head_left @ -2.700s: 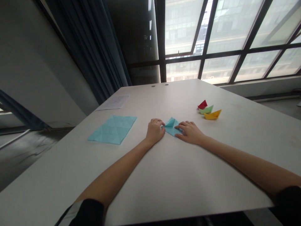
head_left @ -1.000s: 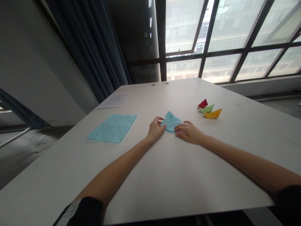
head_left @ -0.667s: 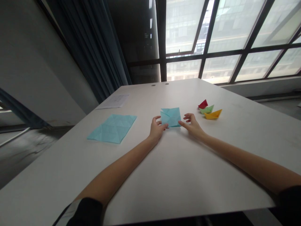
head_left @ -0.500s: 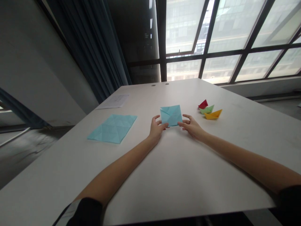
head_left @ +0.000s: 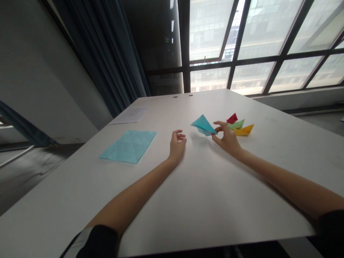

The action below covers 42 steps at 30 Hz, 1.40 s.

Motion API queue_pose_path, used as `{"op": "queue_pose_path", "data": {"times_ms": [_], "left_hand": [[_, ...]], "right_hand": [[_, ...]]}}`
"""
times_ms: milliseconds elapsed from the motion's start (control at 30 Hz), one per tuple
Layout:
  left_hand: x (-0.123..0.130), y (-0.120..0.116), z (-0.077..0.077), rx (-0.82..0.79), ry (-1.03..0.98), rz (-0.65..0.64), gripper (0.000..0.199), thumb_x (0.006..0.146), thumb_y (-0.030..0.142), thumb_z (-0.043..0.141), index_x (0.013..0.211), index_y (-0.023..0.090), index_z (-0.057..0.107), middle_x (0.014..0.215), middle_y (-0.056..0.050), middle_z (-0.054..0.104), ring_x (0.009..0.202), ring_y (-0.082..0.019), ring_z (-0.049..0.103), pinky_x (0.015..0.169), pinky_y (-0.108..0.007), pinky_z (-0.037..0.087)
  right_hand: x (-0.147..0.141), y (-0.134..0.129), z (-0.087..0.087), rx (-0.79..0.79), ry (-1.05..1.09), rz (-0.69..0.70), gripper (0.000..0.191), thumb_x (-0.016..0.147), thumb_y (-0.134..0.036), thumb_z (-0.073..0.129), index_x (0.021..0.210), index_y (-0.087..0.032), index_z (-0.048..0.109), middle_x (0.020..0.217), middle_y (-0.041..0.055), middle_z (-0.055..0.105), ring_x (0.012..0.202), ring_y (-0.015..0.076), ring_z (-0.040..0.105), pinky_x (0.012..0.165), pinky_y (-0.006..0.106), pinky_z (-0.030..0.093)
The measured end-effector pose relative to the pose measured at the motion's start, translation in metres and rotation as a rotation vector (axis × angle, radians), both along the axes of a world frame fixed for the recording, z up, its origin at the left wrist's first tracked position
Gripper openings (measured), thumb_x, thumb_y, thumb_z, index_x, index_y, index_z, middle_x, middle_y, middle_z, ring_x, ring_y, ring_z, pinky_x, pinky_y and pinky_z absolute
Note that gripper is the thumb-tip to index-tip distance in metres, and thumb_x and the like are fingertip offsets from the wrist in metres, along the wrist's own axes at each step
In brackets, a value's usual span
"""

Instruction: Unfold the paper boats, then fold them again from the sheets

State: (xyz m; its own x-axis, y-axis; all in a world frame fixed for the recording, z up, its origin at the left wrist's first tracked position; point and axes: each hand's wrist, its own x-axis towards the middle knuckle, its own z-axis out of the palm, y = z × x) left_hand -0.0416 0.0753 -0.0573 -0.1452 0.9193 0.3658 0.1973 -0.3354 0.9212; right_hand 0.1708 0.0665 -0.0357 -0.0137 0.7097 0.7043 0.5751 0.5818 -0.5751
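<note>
Between the thumb and fingers of my right hand [head_left: 228, 139] is one corner of a folded blue paper [head_left: 204, 125]. The paper is tilted above the table, its layers slightly parted at the lower edge. My left hand [head_left: 177, 145] rests on the white table to the left of it, fingers loosely curled and apart, holding nothing. Farther left, a creased light-blue paper sheet [head_left: 129, 146] lies flat. Just beyond my right hand stand three folded paper boats: a red one [head_left: 232, 118], a green one [head_left: 237, 124] and a yellow one [head_left: 244, 130].
A printed white sheet [head_left: 130, 115] lies near the left edge of the white table [head_left: 193, 200]. Two small round holes show at the table's far end. A dark blue curtain [head_left: 107, 53] and large windows [head_left: 258, 43] stand behind.
My left hand has let go of the folded blue paper and moved slightly left. My right hand has turned and lifted the paper, so it now shows as a tilted triangle.
</note>
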Motion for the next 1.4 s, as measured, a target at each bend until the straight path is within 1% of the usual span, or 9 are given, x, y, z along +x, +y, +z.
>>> {"op": "queue_pose_path", "data": {"times_ms": [100, 267, 467, 733, 833, 933, 1067, 1167, 1400], "left_hand": [[0.000, -0.002, 0.001, 0.026, 0.076, 0.024, 0.030, 0.072, 0.012, 0.051, 0.101, 0.018, 0.046, 0.085, -0.002, 0.057, 0.074, -0.012, 0.053, 0.066, -0.024, 0.042], [0.000, -0.007, 0.004, 0.136, 0.372, 0.011, 0.022, 0.077, 0.016, 0.049, 0.099, 0.017, 0.053, 0.097, -0.006, 0.058, 0.087, -0.016, 0.054, 0.075, -0.029, 0.043], [-0.003, -0.011, 0.007, 0.202, 0.720, 0.018, 0.023, 0.085, 0.027, 0.041, 0.083, 0.018, 0.062, 0.090, -0.005, 0.062, 0.090, -0.019, 0.053, 0.086, -0.033, 0.040], [-0.007, -0.009, 0.005, 0.088, 0.936, 0.019, 0.024, 0.074, 0.034, 0.057, 0.094, 0.020, 0.062, 0.098, -0.007, 0.062, 0.097, -0.024, 0.050, 0.085, -0.036, 0.040], [-0.008, -0.007, 0.003, 0.055, 0.957, 0.004, 0.031, 0.073, 0.035, 0.058, 0.099, 0.019, 0.061, 0.101, -0.009, 0.061, 0.097, -0.026, 0.050, 0.084, -0.038, 0.040], [-0.009, -0.004, 0.002, 0.023, 0.959, -0.003, 0.031, 0.073, 0.037, 0.058, 0.099, 0.020, 0.062, 0.101, -0.009, 0.060, 0.097, -0.026, 0.049, 0.083, -0.038, 0.040], [-0.011, -0.004, 0.001, 0.022, 0.917, -0.012, 0.028, 0.072, 0.036, 0.059, 0.095, 0.021, 0.064, 0.099, -0.009, 0.059, 0.096, -0.027, 0.048, 0.084, -0.039, 0.039], [-0.011, -0.004, 0.001, 0.048, 0.884, -0.009, 0.027, 0.071, 0.035, 0.060, 0.094, 0.021, 0.064, 0.099, -0.009, 0.059, 0.097, -0.027, 0.048, 0.084, -0.041, 0.038], [-0.009, -0.006, 0.004, 0.070, 0.919, 0.016, 0.013, 0.069, 0.027, 0.060, 0.080, 0.021, 0.063, 0.094, -0.006, 0.059, 0.095, -0.025, 0.048, 0.081, -0.039, 0.038]], "right_hand": [[0.007, -0.001, -0.003, 0.207, -0.425, -0.016, 0.032, 0.077, -0.015, 0.048, 0.109, -0.019, 0.049, 0.076, 0.0032, 0.061, 0.072, 0.0187, 0.056, 0.077, 0.035, 0.040], [0.008, -0.001, -0.006, 0.228, -0.787, 0.101, 0.031, 0.079, -0.012, 0.045, 0.109, -0.016, 0.053, 0.078, 0.0063, 0.063, 0.076, 0.0198, 0.055, 0.080, 0.035, 0.037], [-0.002, -0.010, -0.004, 0.070, -0.811, 0.403, 0.018, 0.076, -0.020, 0.052, 0.090, -0.020, 0.062, 0.085, 0.0061, 0.063, 0.085, 0.0198, 0.055, 0.080, 0.033, 0.037], [-0.007, -0.015, -0.003, -0.143, -0.700, 0.535, 0.027, 0.085, -0.037, 0.045, 0.099, -0.022, 0.064, 0.094, 0.0063, 0.066, 0.089, 0.0191, 0.058, 0.084, 0.034, 0.039], [-0.006, -0.010, -0.005, -0.193, -0.644, 0.457, 0.027, 0.087, -0.032, 0.040, 0.090, -0.022, 0.065, 0.088, 0.0055, 0.067, 0.085, 0.0184, 0.059, 0.081, 0.033, 0.041], [0.000, -0.001, -0.012, -0.198, -0.599, 0.248, 0.021, 0.083, -0.031, 0.047, 0.087, -0.021, 0.066, 0.089, 0.0063, 0.066, 0.087, 0.0208, 0.058, 0.081, 0.035, 0.042], [0.009, 0.009, -0.023, -0.257, -0.595, 0.020, 0.037, 0.077, -0.039, 0.055, 0.107, -0.018, 0.060, 0.106, 0.0111, 0.062, 0.100, 0.0257, 0.053, 0.085, 0.041, 0.040], [0.011, 0.011, -0.027, -0.294, -0.601, -0.004, 0.042, 0.077, -0.043, 0.054, 0.111, -0.018, 0.057, 0.111, 0.0124, 0.059, 0.103, 0.0266, 0.051, 0.086, 0.042, 0.039], [0.008, 0.010, -0.024, -0.258, -0.483, 0.060, 0.024, 0.072, -0.027, 0.056, 0.095, -0.020, 0.058, 0.100, 0.0076, 0.061, 0.093, 0.0242, 0.053, 0.081, 0.040, 0.041]]}}
